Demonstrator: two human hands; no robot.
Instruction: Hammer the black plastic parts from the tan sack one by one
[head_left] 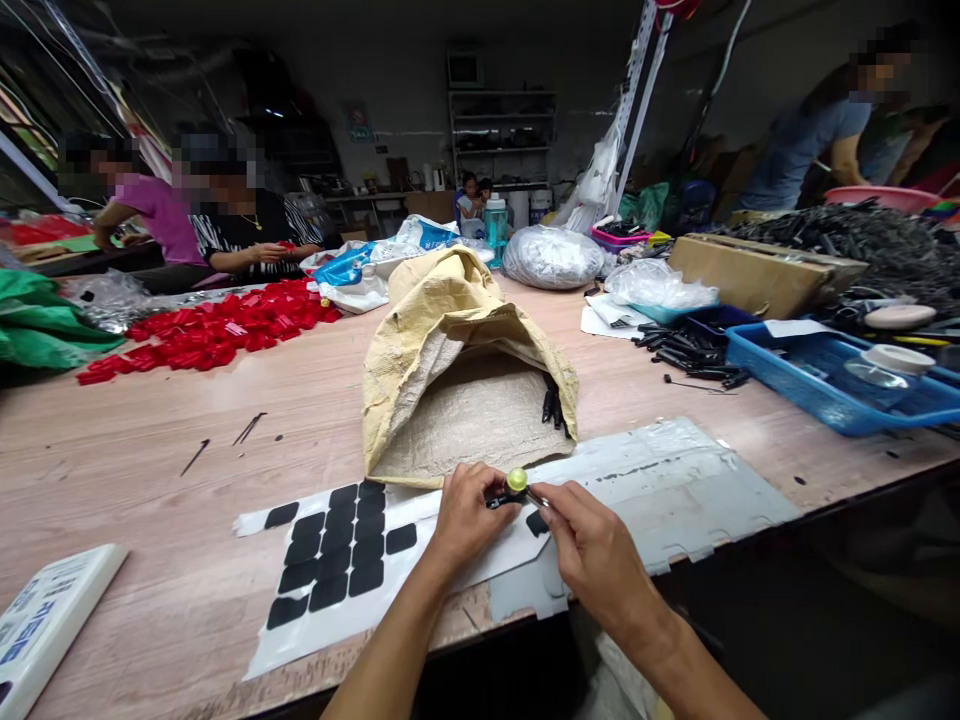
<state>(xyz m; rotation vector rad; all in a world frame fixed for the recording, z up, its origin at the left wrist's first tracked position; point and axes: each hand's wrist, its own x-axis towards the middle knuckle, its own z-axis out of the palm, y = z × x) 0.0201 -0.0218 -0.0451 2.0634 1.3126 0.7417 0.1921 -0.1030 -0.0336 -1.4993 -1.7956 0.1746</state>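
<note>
Just in front of the open tan woven sack [457, 370], the left hand [465, 515] pinches a small black part with a yellow-green round cap [512, 487], right hand [592, 545] fingertips closed on its thin end; best kept steady and aligned.

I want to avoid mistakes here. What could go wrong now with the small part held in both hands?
1. The small black part with a yellow-green knob is pinched only at fingertip level by the left hand and right hand, near the table edge; if it slips, it may fall off the table.
2. The sheet of black pads lies right under the left forearm; a pad could perhaps be rubbed loose.
</note>
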